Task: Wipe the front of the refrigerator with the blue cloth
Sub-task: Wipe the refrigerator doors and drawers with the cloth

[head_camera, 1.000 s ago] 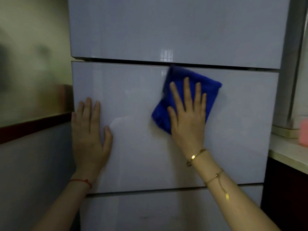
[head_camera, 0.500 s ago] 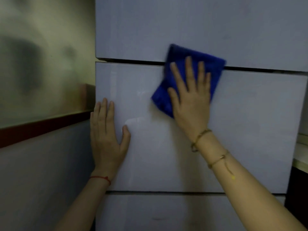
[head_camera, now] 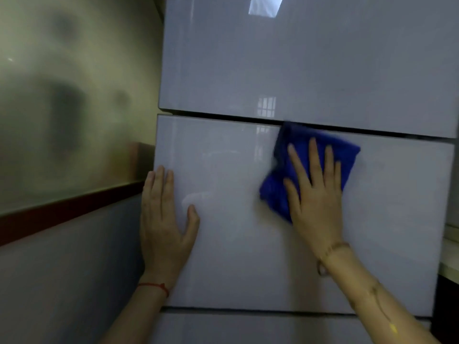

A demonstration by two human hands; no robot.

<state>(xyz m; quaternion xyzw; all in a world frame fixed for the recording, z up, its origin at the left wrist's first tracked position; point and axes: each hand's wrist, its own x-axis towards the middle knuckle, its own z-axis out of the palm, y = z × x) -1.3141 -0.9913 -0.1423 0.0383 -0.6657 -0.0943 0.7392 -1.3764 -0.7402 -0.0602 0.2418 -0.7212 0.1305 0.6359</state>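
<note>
The refrigerator [head_camera: 310, 70] fills the view with glossy pale-grey panels split by dark horizontal seams. A folded blue cloth [head_camera: 280, 187] lies flat against the top of the middle panel, just under the upper seam. My right hand [head_camera: 315, 194] presses on the cloth with fingers spread and pointing up. My left hand [head_camera: 164, 219] rests flat on the middle panel's left edge, fingers straight and holding nothing. A red string circles the left wrist and thin bracelets hang on the right wrist.
A blurry greenish wall [head_camera: 74, 108] with a dark red strip [head_camera: 69, 209] stands left of the refrigerator. A pale countertop edge [head_camera: 450, 252] shows at the far right.
My right hand has slid the blue cloth down off the upper seam onto the middle panel. The view has tilted upward, showing more of the top panel. My left hand stays put.
</note>
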